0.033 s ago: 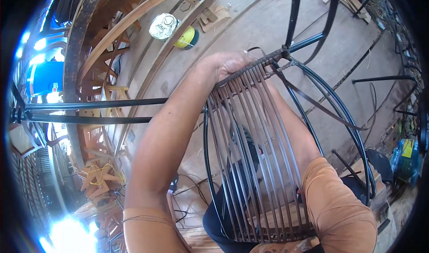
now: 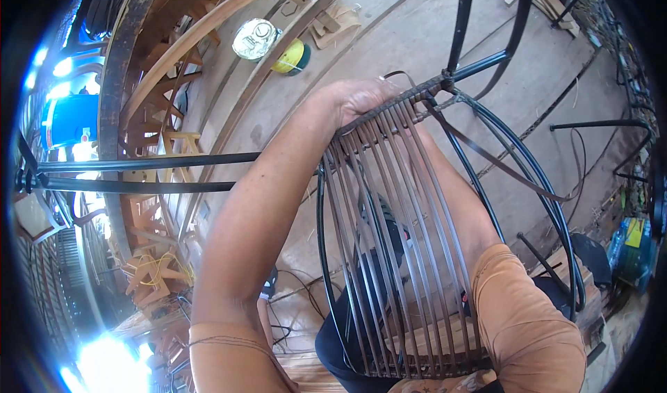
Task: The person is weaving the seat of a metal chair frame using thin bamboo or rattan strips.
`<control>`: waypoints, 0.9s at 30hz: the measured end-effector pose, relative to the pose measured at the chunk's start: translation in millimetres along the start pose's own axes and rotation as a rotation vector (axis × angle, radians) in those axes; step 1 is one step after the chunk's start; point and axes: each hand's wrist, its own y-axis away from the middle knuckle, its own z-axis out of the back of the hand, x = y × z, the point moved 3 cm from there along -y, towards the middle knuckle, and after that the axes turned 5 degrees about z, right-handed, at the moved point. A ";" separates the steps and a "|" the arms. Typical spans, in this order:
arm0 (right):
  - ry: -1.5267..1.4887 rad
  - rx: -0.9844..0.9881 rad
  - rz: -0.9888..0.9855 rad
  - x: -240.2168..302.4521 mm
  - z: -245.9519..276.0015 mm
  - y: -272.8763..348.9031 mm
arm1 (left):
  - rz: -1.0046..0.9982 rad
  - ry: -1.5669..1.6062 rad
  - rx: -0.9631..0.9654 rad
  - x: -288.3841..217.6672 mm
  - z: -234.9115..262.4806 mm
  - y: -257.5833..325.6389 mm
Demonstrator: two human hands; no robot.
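Basically, little differs from the earlier frame: the left hand [image 2: 361, 100] stays at the left part of the strip panel's [image 2: 419, 254] upper bar [image 2: 417, 89], and the loose brown strip [image 2: 488, 154] still trails off right of the panel. Black tubes [image 2: 511, 28] beyond the panel's far right corner sit a touch further right. Left grip: fingers bent behind the upper bar, cannot tell if closed on it. Right hand [image 2: 415, 137] is mostly hidden behind the panel's upper end, its grip state can't be told; that forearm runs behind and right of the strips. Panel itself is between both forearms, strips running from the upper bar down toward the person's lap.

Pale floor [image 2: 410, 42] with dark seams spreads under and beyond the panel. Curved wooden beam [image 2: 187, 35] far left of the panel, blue drum [image 2: 71, 120] further left. Beyond the panel, to its left: silver round-topped container [image 2: 256, 38] just beside a yellow-and-green container [image 2: 292, 57].

Edges: two long black bars [image 2: 146, 162] reach well left from the panel; bent tubes [image 2: 531, 160] bound its right side. Widest floor stretch is beyond and right of the panel, ending near a bluish bottle [image 2: 631, 250] and a thin black leg [image 2: 597, 123].
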 end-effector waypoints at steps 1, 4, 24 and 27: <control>0.001 -0.007 -0.004 -2.4 3.9 -2.1 | 0.002 0.027 -0.031 -4.4 -7.6 1.0; -0.011 0.000 -0.019 -13.3 3.1 -4.6 | -0.019 -0.009 -0.071 -5.0 -6.5 1.7; 0.014 -0.020 -0.064 -23.7 17.5 24.6 | -0.160 0.063 -0.132 -9.9 -8.2 4.7; 0.016 -0.021 -0.070 -25.1 16.9 28.9 | -0.198 0.033 -0.134 -10.7 -7.4 4.6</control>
